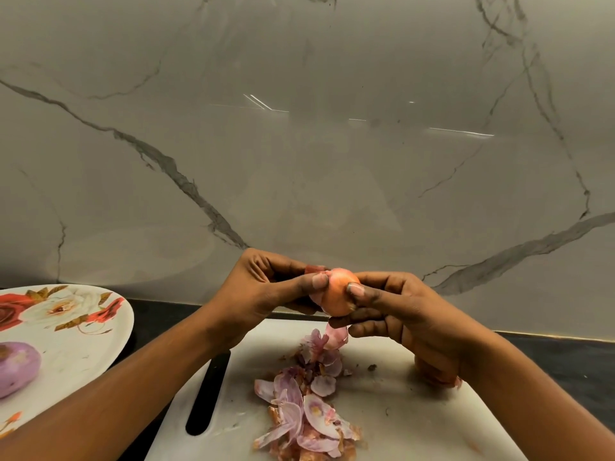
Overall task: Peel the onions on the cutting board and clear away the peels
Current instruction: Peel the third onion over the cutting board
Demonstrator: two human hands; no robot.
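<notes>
Left hand [263, 291] and right hand [399, 314] grip one onion [339, 294] above the cutting board's [399, 410] far edge; forearms cross its near corners. Peel heap [309, 410] runs down the board's middle. Bare board left of it to the handle slot [209, 394], right of it to a second onion [436, 374] under the right wrist. Plate [83, 344] just left of board. Marble wall [299, 161] closes the back.

A home kitchen: marble backsplash [299, 144], cutting board [399, 410], flowered plate [83, 327].
</notes>
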